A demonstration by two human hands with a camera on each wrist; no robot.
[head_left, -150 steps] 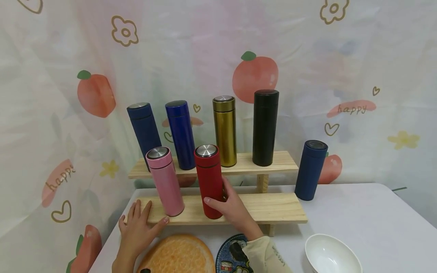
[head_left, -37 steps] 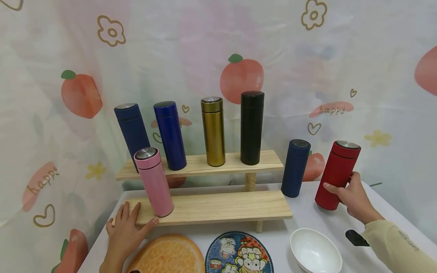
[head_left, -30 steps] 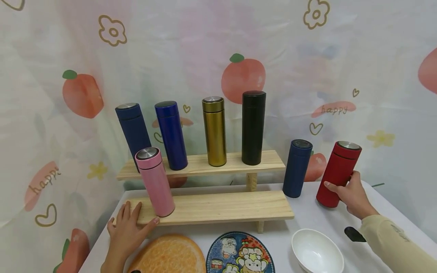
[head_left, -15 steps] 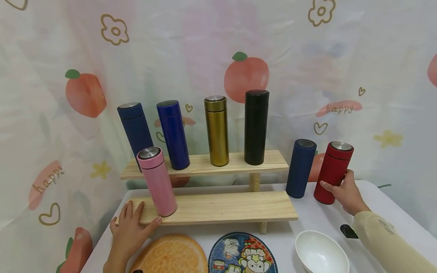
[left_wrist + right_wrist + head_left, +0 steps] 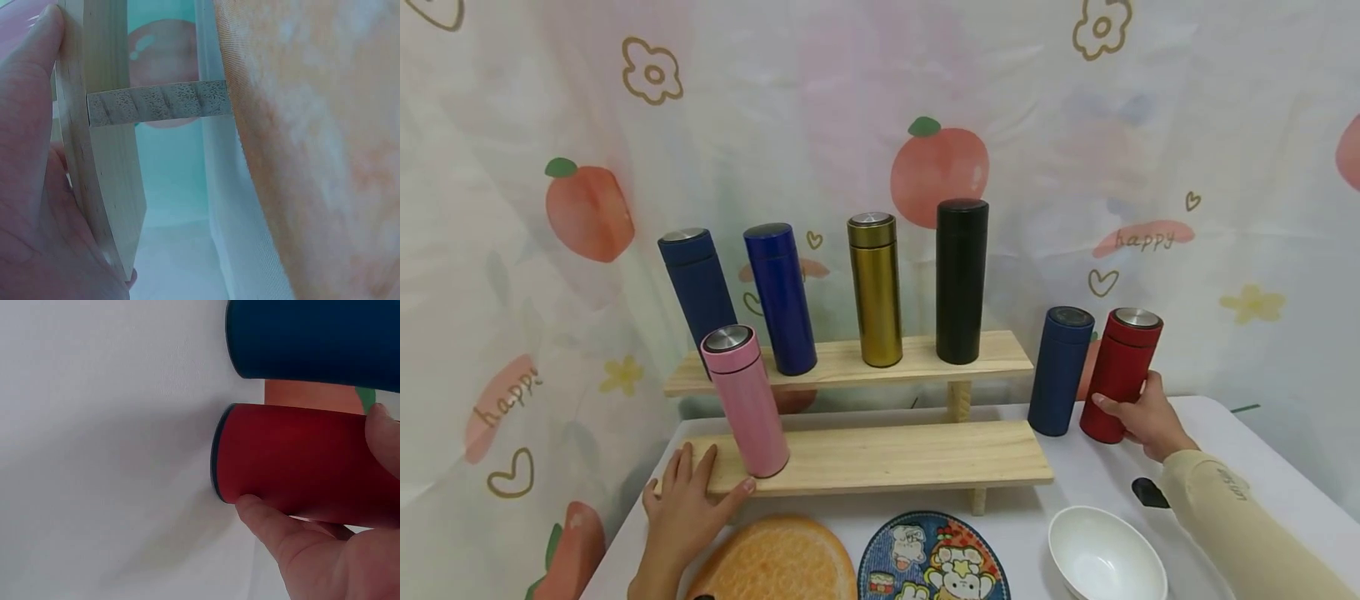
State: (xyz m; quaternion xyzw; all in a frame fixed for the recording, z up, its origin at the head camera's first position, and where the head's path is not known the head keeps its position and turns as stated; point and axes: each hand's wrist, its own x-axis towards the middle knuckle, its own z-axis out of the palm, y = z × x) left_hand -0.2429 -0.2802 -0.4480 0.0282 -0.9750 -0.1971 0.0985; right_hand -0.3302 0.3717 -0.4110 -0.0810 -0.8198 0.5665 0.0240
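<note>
"Right hand (image 5: 1152, 423) first: is it holding anything?"

"Yes, it's wrapped round the red flask (image 5: 1117, 375), thumb across the front, fingers round the far right side. From the right wrist, one fingertip shows low down, close to the base."

"What does that flask look like?"

"Straight-sided, dull red down the body, with a dark seam beneath its red cap and a round silver top. A thin dark band edges the bottom."

"And where is it?"

"Right of the two-tier wooden stand (image 5: 958, 402), at the white table (image 5: 1213, 425), just beside a dark blue flask (image 5: 1060, 375). A narrow gap separates them. Whether its base touches the table, I can't tell."

"How does the arm lie?"

"Its pale sleeve (image 5: 1221, 500) slants in from the lower right, passing beside the white bowl (image 5: 1105, 550)."

"Left hand (image 5: 685, 504)?"

"At the left end of the lower shelf (image 5: 917, 454), fingers spread over the top, thumb at the front edge near the pink flask (image 5: 747, 408)."
</note>
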